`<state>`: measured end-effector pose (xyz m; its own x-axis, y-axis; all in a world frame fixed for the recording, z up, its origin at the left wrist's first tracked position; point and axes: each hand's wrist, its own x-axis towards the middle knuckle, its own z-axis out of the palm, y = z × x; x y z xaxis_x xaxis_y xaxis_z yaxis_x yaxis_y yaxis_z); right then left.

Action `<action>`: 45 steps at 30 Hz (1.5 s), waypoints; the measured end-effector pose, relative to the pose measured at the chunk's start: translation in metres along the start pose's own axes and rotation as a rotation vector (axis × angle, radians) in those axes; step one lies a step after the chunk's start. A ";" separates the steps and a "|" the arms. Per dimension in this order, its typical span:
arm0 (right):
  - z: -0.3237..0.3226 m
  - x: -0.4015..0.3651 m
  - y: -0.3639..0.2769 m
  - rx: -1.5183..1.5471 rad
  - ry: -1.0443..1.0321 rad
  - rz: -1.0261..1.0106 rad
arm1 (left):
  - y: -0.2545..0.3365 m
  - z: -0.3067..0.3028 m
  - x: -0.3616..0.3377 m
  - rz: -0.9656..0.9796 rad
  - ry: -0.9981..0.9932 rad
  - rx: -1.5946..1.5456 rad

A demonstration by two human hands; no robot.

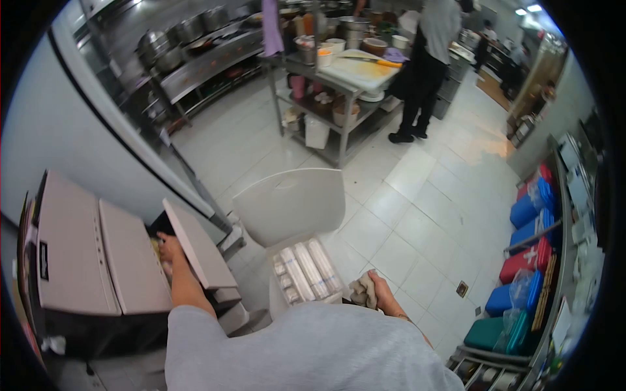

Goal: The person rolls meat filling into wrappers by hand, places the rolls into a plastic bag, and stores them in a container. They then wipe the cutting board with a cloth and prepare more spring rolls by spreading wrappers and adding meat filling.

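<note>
My left hand [171,249] reaches into a dark opening of a beige unit [127,254] on the left, beside a panel [199,244] that stands away from the rest. Its fingertips are partly hidden inside, near something yellowish. In my right hand [383,293] is a crumpled grey cloth [364,290], held low in front of my body. Between my arms, a pale plastic chair [293,203] carries a clear container [279,281] filled with several long white rolls [316,267] in wrapping.
Ahead stands a steel worktable [347,107] with a cutting board [358,70], tubs and bowls. A person [427,65] in dark trousers stands at its right side. Blue, red and green boxes [499,332] line the right-hand shelf. Pots [189,29] sit at the back left.
</note>
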<state>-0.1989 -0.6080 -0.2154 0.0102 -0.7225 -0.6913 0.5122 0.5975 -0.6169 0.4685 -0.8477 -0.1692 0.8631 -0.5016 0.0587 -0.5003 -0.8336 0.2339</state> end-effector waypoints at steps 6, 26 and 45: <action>0.018 0.006 -0.015 0.037 -0.072 -0.018 | 0.027 -0.072 -0.060 0.025 -0.009 0.069; 0.039 0.002 -0.025 0.029 -0.112 0.024 | 0.019 -0.052 -0.057 0.051 0.198 -0.069; 0.013 0.030 -0.024 0.077 -0.188 0.083 | -0.023 -0.069 -0.086 0.334 0.068 0.194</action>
<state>-0.1992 -0.6485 -0.2163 0.2111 -0.7284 -0.6518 0.5668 0.6345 -0.5255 0.4104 -0.7693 -0.1125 0.6499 -0.7417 0.1658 -0.7525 -0.6586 0.0032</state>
